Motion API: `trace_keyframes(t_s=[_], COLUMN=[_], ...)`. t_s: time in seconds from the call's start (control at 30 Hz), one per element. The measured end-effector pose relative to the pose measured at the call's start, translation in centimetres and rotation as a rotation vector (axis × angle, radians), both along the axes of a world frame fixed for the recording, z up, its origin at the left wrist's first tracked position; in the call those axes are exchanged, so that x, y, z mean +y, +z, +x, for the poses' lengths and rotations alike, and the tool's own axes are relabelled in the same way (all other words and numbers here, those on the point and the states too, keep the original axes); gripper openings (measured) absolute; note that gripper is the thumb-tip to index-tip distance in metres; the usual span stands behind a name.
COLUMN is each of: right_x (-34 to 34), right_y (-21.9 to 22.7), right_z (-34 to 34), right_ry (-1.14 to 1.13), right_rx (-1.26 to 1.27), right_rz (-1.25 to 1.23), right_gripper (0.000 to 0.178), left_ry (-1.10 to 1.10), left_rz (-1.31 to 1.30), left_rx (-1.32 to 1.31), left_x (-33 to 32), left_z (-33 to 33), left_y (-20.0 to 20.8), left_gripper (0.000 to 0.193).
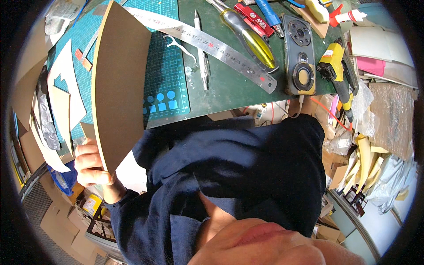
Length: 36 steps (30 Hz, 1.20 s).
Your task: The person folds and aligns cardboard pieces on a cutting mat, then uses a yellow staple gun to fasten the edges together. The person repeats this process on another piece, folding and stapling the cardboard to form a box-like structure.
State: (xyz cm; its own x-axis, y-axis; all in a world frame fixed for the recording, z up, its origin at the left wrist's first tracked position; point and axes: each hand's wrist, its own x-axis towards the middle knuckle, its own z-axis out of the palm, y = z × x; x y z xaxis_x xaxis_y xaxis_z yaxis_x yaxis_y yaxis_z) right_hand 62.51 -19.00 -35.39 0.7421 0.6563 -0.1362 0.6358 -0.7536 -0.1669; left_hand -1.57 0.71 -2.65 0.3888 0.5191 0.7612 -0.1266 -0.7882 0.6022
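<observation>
My left hand grips the lower end of a flat brown board with a pale yellow edge. The fingers are curled on its left side. The board is tilted up over a teal cutting mat, covering part of it. My right sleeve reaches toward the table edge below a phone. Only a shadowed bit of skin, seemingly my right hand, shows there; its fingers are hidden. A steel ruler slants across the mat and green table, with a silver pen-like tool beneath it.
A yellow-and-black glue gun lies at the right. Near the far edge are a screwdriver, a red tool and a white bottle with a red nozzle. Cut white sheets lie at the left. A cable hangs from the phone.
</observation>
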Motion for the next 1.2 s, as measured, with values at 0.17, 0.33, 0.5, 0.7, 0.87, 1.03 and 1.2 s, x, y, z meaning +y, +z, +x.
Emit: trace_keyframes(t_s=[0.17,0.33,0.5,0.7,0.87,1.03,1.2], right_x=[0.1,1.1,1.5,0.4,2.6,2.3,6.5], right_y=[-0.6,-1.2,-1.7,-2.1,9.8,27.4,31.8], right_z=[0.5,0.7,1.2,3.9,-3.9,-21.9,-36.6], right_ry=[0.007,0.040,0.082,0.281,0.393,0.524,0.437], right_rx=[-0.009,-0.016,-0.029,-0.097,0.083,0.518,1.139], right_rz=[-0.003,-0.016,-0.020,-0.017,-0.560,-0.059,0.421], right_gripper=[0.031,0.033,0.036,0.039,0.036,0.024,0.008], left_ry=[-0.074,-0.066,-0.105,-0.011,0.105,0.023,0.070], left_rz=[-0.029,-0.004,0.040,0.067,0.070,0.164,0.178], left_rx=[0.002,-0.003,0.040,-0.003,0.129,0.087,0.119], left_x=[0.5,0.4,0.8,0.9,-0.9,1.2,0.9], left_z=[-0.1,-0.6,-0.9,0.1,1.4,1.2,0.5], left_y=[0.1,-0.4,0.3,0.0,2.7,1.4,1.5], left_gripper=[0.012,0.015,0.023,0.015,0.009,0.014,0.020])
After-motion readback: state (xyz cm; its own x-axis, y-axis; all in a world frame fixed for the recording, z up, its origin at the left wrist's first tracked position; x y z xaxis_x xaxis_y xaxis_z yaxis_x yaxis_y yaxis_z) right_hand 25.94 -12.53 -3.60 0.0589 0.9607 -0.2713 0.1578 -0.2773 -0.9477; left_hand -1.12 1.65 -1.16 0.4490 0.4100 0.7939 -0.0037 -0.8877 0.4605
